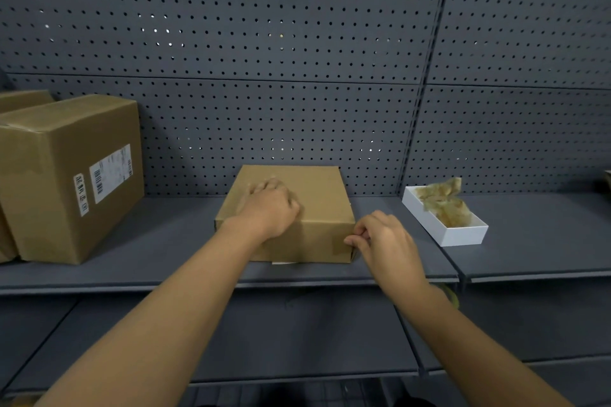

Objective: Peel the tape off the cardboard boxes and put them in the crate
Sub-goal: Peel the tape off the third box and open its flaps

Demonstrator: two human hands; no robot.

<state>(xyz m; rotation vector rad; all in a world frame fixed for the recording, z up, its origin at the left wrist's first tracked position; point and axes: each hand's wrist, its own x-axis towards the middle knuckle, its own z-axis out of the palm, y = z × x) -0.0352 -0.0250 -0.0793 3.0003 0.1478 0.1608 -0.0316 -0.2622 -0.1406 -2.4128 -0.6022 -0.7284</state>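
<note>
A flat brown cardboard box [317, 208] lies on the grey shelf [165, 241] in the middle of the view. My left hand [269, 206] rests on its top, fingers spread and pressing down. My right hand [385, 238] is at the box's near right corner, thumb and fingertips pinching at the edge there; the tape itself is too faint to make out. A small white tray [463, 235] to the right holds crumpled brown tape strips [444, 205].
A large cardboard box [66, 175] with white labels stands at the left of the shelf, with another box partly visible behind it. A grey pegboard wall [297, 76] backs the shelf. A lower shelf [264, 340] runs beneath my arms.
</note>
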